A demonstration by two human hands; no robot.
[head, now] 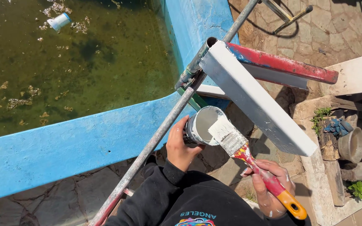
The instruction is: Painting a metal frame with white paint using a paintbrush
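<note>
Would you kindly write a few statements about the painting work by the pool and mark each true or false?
1. The left hand holds a paint can. True.
2. The right hand holds a roller. False: it holds a paintbrush with white bristles.
3. The pool water is clear blue. False: it is murky green with floating debris.
4. The beam above the can is painted white. True.
5. The brush handle's end is orange. True.

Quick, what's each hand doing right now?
Left hand: closed around a paint can holding white paint.
Right hand: closed on a paintbrush, its white bristles at the can's rim.
</note>
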